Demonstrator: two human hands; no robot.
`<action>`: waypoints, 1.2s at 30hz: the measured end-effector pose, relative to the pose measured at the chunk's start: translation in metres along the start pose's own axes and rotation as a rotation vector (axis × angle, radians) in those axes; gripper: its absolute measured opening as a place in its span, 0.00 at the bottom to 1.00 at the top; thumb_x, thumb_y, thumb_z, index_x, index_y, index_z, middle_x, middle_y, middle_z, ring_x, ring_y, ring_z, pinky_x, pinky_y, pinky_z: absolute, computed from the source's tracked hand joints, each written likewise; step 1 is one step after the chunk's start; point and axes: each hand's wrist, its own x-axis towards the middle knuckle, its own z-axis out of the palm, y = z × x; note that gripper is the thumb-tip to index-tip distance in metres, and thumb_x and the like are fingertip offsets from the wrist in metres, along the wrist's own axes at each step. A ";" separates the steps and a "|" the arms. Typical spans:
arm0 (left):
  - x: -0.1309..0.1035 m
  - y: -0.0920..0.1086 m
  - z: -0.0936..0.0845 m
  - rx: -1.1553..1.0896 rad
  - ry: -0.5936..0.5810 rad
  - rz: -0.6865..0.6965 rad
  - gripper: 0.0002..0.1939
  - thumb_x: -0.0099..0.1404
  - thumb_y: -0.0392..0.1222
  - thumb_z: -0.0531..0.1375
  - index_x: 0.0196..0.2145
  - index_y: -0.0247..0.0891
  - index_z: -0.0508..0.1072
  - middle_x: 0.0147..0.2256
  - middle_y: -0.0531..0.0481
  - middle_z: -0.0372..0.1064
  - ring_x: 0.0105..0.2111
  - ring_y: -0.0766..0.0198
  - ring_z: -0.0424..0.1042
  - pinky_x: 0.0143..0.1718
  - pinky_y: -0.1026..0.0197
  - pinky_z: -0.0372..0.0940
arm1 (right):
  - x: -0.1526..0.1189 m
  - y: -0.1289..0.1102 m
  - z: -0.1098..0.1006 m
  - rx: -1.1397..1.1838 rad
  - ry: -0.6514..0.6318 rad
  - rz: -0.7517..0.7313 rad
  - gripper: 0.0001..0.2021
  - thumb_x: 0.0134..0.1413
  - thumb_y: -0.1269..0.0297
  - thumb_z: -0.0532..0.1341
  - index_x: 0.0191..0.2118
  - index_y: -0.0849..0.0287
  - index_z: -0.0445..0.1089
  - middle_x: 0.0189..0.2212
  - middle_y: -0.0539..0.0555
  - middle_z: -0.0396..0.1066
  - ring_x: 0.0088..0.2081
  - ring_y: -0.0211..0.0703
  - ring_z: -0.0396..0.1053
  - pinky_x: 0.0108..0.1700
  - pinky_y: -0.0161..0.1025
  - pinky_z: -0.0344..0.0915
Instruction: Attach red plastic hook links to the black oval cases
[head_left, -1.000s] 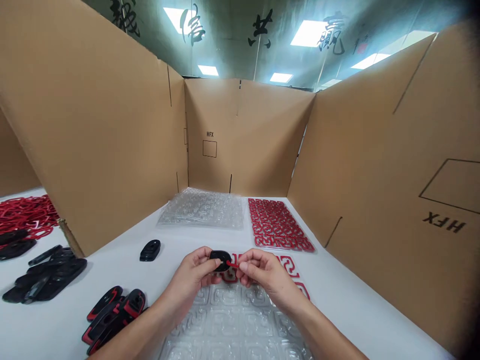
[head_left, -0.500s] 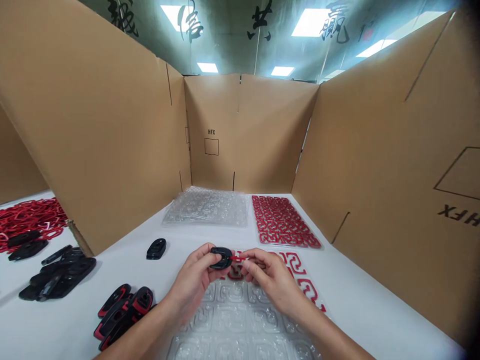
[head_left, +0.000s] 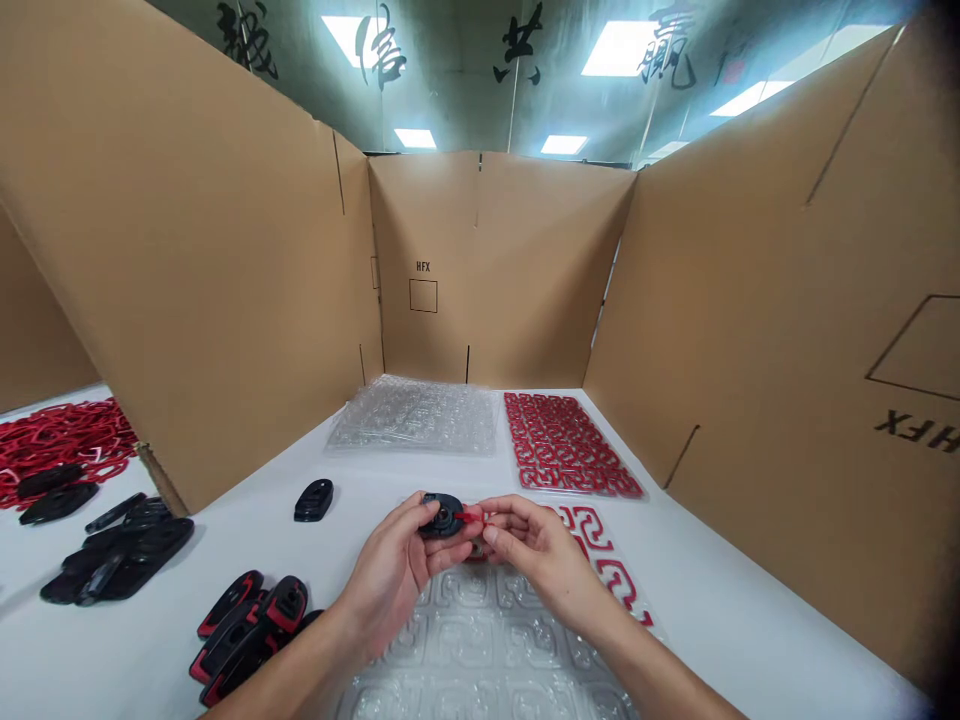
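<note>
My left hand (head_left: 390, 570) grips a small black oval plastic casing (head_left: 442, 514) between thumb and fingers. A round detail shows on the casing's upper face. My right hand (head_left: 536, 550) pinches a thin red plastic piece (head_left: 472, 518) at the casing's right end; whether the two are joined I cannot tell. Both hands are above a clear moulded plastic tray (head_left: 465, 640). Its near pockets look bare, while red bent pieces (head_left: 619, 578) sit along its far right side. My fingers hide part of the red piece.
Left of my hands lie a single black casing (head_left: 313, 500), several black-and-red casings (head_left: 251, 635), a black casing pile (head_left: 120, 555) and a heap of red pieces (head_left: 60, 440). Behind are stacked clear trays (head_left: 412, 415) and a red-filled tray (head_left: 570, 445). Cardboard walls (head_left: 502, 270) surround the table.
The casing has tilted in my left hand so that its face shows more. My left fingers have spread out below it, and the red piece remains in my right hand.
</note>
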 end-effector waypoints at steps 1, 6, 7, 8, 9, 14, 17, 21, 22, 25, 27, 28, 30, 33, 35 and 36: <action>0.000 0.000 0.000 0.023 -0.006 0.003 0.05 0.60 0.38 0.62 0.34 0.36 0.70 0.41 0.40 0.78 0.40 0.54 0.78 0.41 0.56 0.72 | 0.001 0.001 0.000 -0.006 0.015 -0.001 0.18 0.49 0.51 0.67 0.40 0.59 0.72 0.31 0.53 0.75 0.32 0.41 0.71 0.35 0.38 0.66; 0.002 0.001 -0.002 0.235 0.015 0.075 0.09 0.56 0.43 0.66 0.27 0.37 0.70 0.33 0.48 0.76 0.32 0.63 0.74 0.31 0.64 0.69 | 0.004 0.007 -0.005 -0.088 0.132 -0.021 0.14 0.50 0.52 0.64 0.32 0.59 0.70 0.23 0.48 0.69 0.24 0.37 0.65 0.29 0.36 0.61; 0.002 0.002 -0.002 0.257 0.017 0.088 0.10 0.56 0.43 0.67 0.27 0.37 0.70 0.31 0.49 0.75 0.31 0.64 0.73 0.30 0.65 0.68 | 0.005 0.008 -0.005 -0.105 0.148 -0.020 0.13 0.51 0.52 0.64 0.31 0.58 0.69 0.22 0.47 0.68 0.24 0.37 0.64 0.28 0.35 0.61; 0.002 0.002 -0.002 0.267 0.016 0.091 0.11 0.55 0.44 0.68 0.26 0.36 0.70 0.31 0.49 0.74 0.30 0.65 0.72 0.29 0.65 0.67 | 0.005 0.009 -0.006 -0.117 0.160 -0.018 0.13 0.51 0.52 0.63 0.31 0.58 0.69 0.22 0.47 0.68 0.24 0.37 0.63 0.28 0.35 0.61; 0.002 0.002 -0.002 0.264 0.011 0.084 0.12 0.54 0.44 0.68 0.27 0.36 0.70 0.31 0.49 0.74 0.30 0.65 0.71 0.29 0.65 0.67 | 0.006 0.010 -0.006 -0.123 0.169 -0.015 0.13 0.51 0.52 0.63 0.31 0.58 0.68 0.23 0.47 0.67 0.24 0.37 0.63 0.27 0.35 0.61; 0.002 0.000 -0.003 0.234 -0.039 0.052 0.12 0.54 0.43 0.69 0.28 0.36 0.71 0.31 0.49 0.75 0.31 0.66 0.72 0.33 0.64 0.69 | 0.008 0.010 -0.006 -0.079 0.209 0.006 0.14 0.49 0.51 0.64 0.32 0.58 0.69 0.25 0.48 0.68 0.24 0.37 0.64 0.28 0.36 0.63; 0.002 -0.001 -0.002 0.231 -0.046 0.065 0.11 0.54 0.41 0.69 0.31 0.35 0.72 0.34 0.48 0.76 0.32 0.66 0.73 0.35 0.65 0.69 | 0.008 0.009 -0.007 -0.007 0.221 0.029 0.17 0.46 0.53 0.67 0.37 0.59 0.69 0.24 0.46 0.68 0.23 0.36 0.64 0.28 0.35 0.62; 0.001 0.000 0.000 0.193 0.004 0.056 0.21 0.51 0.37 0.71 0.43 0.39 0.73 0.36 0.48 0.77 0.34 0.63 0.75 0.37 0.63 0.70 | 0.006 0.005 -0.007 0.152 0.145 0.100 0.20 0.41 0.54 0.71 0.39 0.60 0.71 0.23 0.46 0.69 0.23 0.34 0.65 0.27 0.33 0.60; 0.001 0.000 0.001 0.189 0.007 0.047 0.23 0.50 0.36 0.71 0.44 0.39 0.73 0.36 0.48 0.77 0.35 0.63 0.75 0.38 0.63 0.70 | 0.005 0.004 -0.006 0.196 0.114 0.113 0.19 0.41 0.54 0.71 0.38 0.61 0.73 0.23 0.47 0.70 0.23 0.34 0.65 0.28 0.33 0.60; 0.001 -0.002 0.000 0.214 -0.038 0.009 0.18 0.51 0.36 0.71 0.41 0.35 0.75 0.38 0.45 0.77 0.36 0.63 0.75 0.38 0.64 0.70 | 0.004 0.004 -0.003 0.299 0.063 0.128 0.18 0.41 0.54 0.72 0.35 0.63 0.75 0.23 0.49 0.71 0.25 0.33 0.65 0.29 0.32 0.61; 0.002 -0.004 -0.002 0.245 -0.082 -0.029 0.15 0.54 0.38 0.69 0.40 0.33 0.76 0.37 0.44 0.77 0.34 0.65 0.74 0.35 0.66 0.69 | 0.003 0.005 -0.002 0.321 0.066 0.123 0.18 0.41 0.54 0.72 0.34 0.63 0.75 0.23 0.49 0.71 0.25 0.33 0.66 0.29 0.32 0.62; 0.002 -0.005 -0.002 0.258 -0.108 -0.052 0.14 0.56 0.40 0.68 0.40 0.33 0.76 0.37 0.44 0.77 0.32 0.66 0.74 0.33 0.67 0.69 | 0.003 0.006 -0.001 0.315 0.067 0.116 0.18 0.42 0.53 0.72 0.32 0.63 0.75 0.23 0.49 0.71 0.25 0.34 0.66 0.29 0.32 0.62; 0.002 -0.006 -0.003 0.266 -0.157 -0.093 0.13 0.58 0.42 0.67 0.39 0.32 0.76 0.36 0.43 0.76 0.28 0.69 0.72 0.29 0.69 0.67 | 0.003 0.009 0.001 0.298 0.067 0.105 0.18 0.43 0.50 0.71 0.30 0.62 0.73 0.23 0.48 0.70 0.25 0.34 0.66 0.30 0.33 0.64; 0.001 -0.006 -0.002 0.237 -0.175 -0.127 0.11 0.59 0.41 0.65 0.38 0.31 0.76 0.36 0.41 0.76 0.27 0.69 0.72 0.28 0.69 0.67 | 0.003 0.011 0.003 0.276 0.055 0.098 0.19 0.46 0.47 0.68 0.29 0.61 0.70 0.21 0.48 0.70 0.24 0.35 0.67 0.29 0.34 0.64; 0.000 -0.005 -0.002 0.211 -0.166 -0.131 0.10 0.59 0.40 0.65 0.37 0.31 0.75 0.35 0.42 0.76 0.28 0.66 0.73 0.28 0.68 0.68 | 0.003 0.012 0.003 0.265 0.046 0.100 0.20 0.47 0.47 0.67 0.29 0.61 0.69 0.21 0.48 0.70 0.23 0.35 0.68 0.28 0.33 0.63; -0.001 -0.005 -0.002 0.203 -0.167 -0.130 0.09 0.59 0.40 0.65 0.36 0.31 0.75 0.34 0.42 0.76 0.28 0.65 0.74 0.28 0.67 0.68 | 0.003 0.013 0.003 0.261 0.043 0.100 0.20 0.48 0.47 0.67 0.29 0.61 0.69 0.21 0.48 0.70 0.23 0.36 0.68 0.28 0.33 0.63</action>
